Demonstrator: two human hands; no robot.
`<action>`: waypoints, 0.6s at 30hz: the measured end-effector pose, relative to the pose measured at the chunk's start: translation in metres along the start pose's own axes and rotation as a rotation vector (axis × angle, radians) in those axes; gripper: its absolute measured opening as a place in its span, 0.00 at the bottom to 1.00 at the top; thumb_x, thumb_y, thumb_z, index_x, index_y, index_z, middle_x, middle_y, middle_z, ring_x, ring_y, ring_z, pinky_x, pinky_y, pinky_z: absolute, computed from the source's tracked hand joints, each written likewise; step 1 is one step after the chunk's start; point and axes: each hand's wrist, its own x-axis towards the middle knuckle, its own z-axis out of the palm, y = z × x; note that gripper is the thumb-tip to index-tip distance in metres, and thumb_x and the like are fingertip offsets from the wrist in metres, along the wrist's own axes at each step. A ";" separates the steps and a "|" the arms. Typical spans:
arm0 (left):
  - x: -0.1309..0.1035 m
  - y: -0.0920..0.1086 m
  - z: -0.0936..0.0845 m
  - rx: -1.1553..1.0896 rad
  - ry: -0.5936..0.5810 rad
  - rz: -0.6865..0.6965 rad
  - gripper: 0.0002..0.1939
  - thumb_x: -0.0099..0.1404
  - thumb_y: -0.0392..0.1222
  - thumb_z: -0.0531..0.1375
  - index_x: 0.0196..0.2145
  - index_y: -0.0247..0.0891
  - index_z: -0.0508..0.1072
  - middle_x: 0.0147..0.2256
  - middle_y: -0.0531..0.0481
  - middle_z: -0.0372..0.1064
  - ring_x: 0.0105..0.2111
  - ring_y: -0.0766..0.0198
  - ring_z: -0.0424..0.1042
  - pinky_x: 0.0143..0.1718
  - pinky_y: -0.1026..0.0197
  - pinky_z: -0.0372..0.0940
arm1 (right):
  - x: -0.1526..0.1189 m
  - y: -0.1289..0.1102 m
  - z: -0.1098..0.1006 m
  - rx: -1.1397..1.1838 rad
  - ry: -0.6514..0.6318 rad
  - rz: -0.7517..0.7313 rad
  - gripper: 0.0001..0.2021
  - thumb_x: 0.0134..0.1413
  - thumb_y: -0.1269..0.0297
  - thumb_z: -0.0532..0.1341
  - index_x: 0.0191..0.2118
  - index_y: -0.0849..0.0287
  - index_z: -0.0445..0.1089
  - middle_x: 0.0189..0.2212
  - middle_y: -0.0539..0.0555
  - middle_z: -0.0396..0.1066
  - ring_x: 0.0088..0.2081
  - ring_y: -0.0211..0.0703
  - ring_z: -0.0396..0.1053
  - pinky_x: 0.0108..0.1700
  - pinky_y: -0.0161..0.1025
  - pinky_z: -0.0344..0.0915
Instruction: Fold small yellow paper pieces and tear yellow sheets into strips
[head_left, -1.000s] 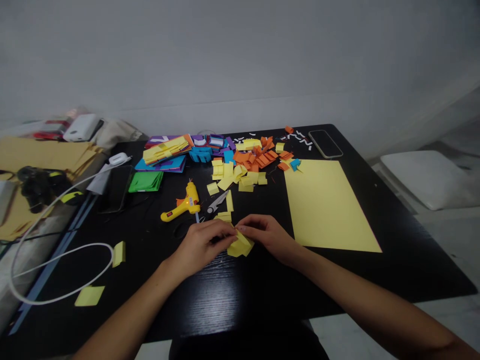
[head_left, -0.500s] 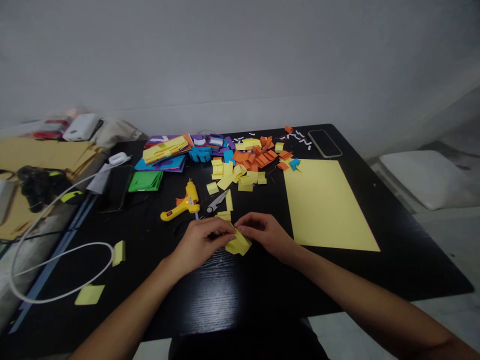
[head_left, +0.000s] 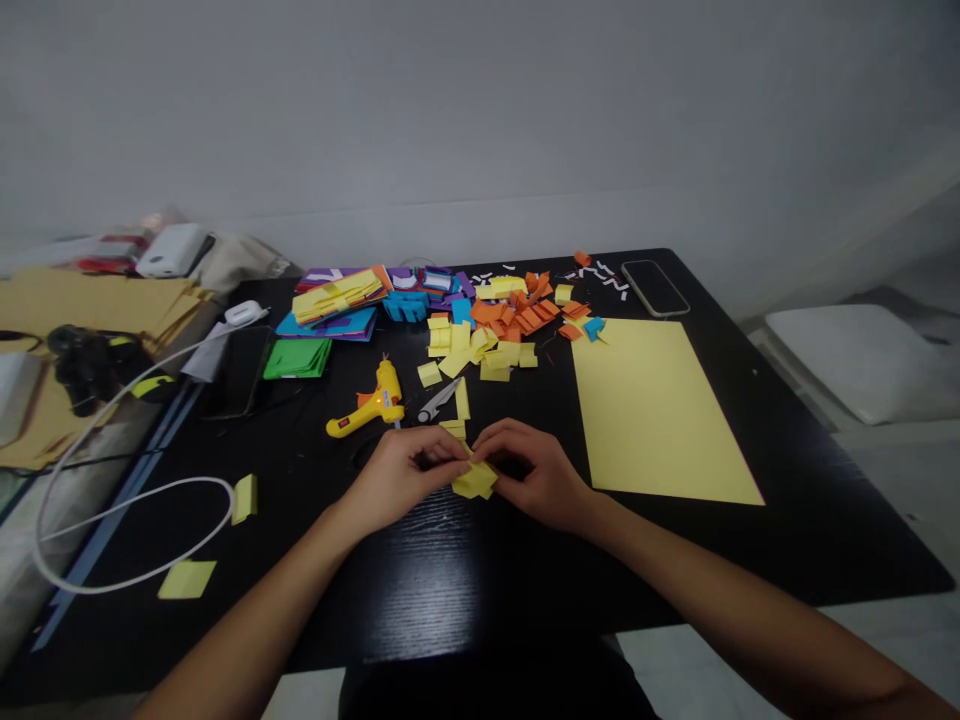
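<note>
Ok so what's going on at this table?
A person's bare left hand and right hand are holding a small folded yellow paper piece between their fingertips, above a black wood-grained table. A yellow plastic glue gun lies beyond the left hand, untouched. Small folded orange paper pieces lie in a heap farther back, among yellow ones. A large flat yellow paper sheet lies to the right, also untouched.
</note>
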 end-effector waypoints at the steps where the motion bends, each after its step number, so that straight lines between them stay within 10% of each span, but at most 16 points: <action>1: 0.000 0.000 0.000 -0.002 -0.007 0.002 0.09 0.64 0.45 0.69 0.36 0.37 0.82 0.31 0.49 0.79 0.29 0.66 0.74 0.30 0.67 0.65 | 0.000 0.000 0.000 -0.004 0.001 0.001 0.08 0.56 0.75 0.66 0.40 0.59 0.78 0.41 0.57 0.76 0.41 0.42 0.76 0.42 0.37 0.72; 18: 0.001 0.000 -0.002 0.051 -0.050 0.089 0.08 0.69 0.45 0.64 0.39 0.38 0.79 0.34 0.51 0.77 0.34 0.65 0.73 0.35 0.65 0.66 | -0.002 0.002 0.004 0.097 0.040 0.147 0.05 0.55 0.69 0.69 0.39 0.58 0.75 0.37 0.53 0.75 0.36 0.40 0.76 0.39 0.37 0.74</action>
